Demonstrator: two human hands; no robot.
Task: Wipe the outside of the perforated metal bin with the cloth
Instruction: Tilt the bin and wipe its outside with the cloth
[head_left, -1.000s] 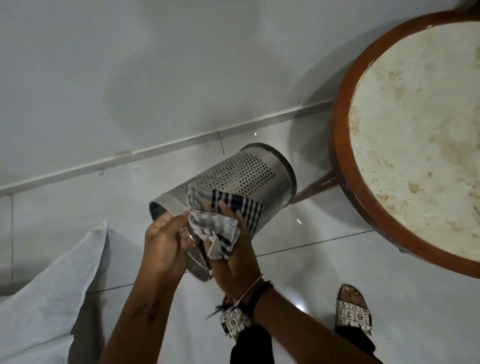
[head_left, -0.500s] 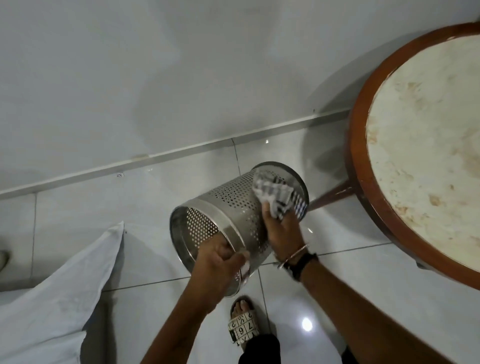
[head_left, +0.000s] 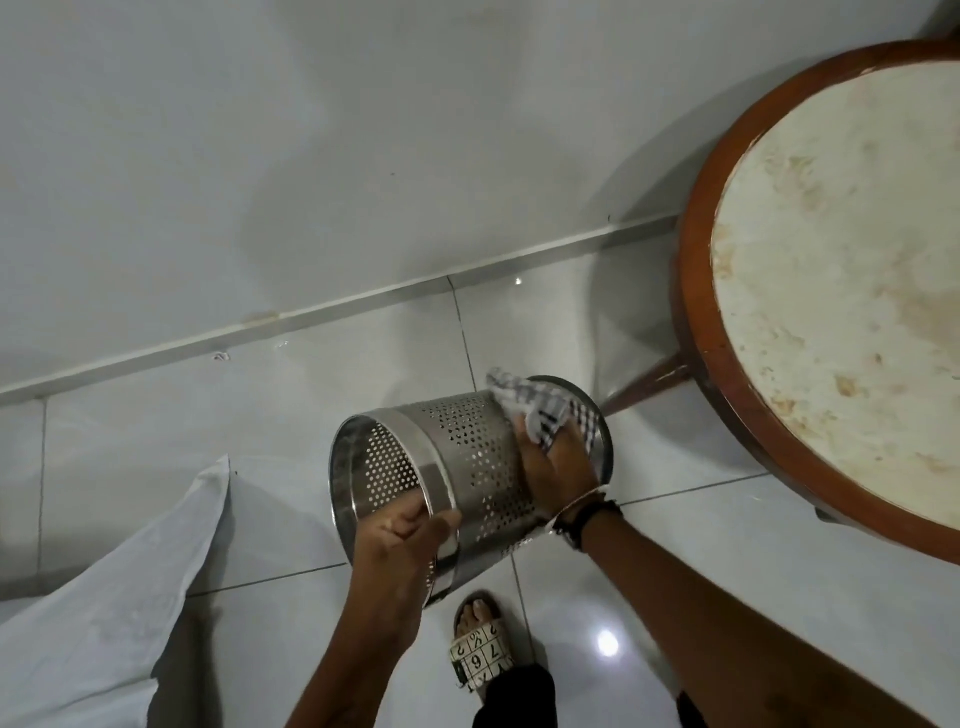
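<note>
Surroundings: round table (head_left: 831, 291) fills the right side of the frame, brown wooden rim, stained pale top. One table leg (head_left: 647, 382) angles down toward the bin's far end, close to it; can't tell if they touch. White fabric (head_left: 98, 613) lies at lower left, well apart from the bin. Glossy pale floor tiles (head_left: 311, 395) across the middle, plain wall (head_left: 311, 130) above with a skirting strip (head_left: 363, 301) running diagonally. One foot in a patterned sandal (head_left: 480, 649) at bottom centre, just below the bin.

Bin (head_left: 467, 462): centre of frame, held off the floor, tipped on its side. Open mouth faces lower left, base points upper right toward the table. Shiny steel cylinder, rows of small round holes over the wall, plain solid band at the rim and at the base end. Inside looks empty as far as visible; light shows through the holes.

Left hand (head_left: 402, 535): closed on the bin rim at the lower edge of the mouth, fingers curled over the band.

Right hand (head_left: 558, 462): pressed on the outer wall near the base end, clutching the cloth (head_left: 540, 410). Cloth is checked, dark and white, bunched up, lying against the bin's upper right outside. Dark band (head_left: 587, 517) on the right wrist.
</note>
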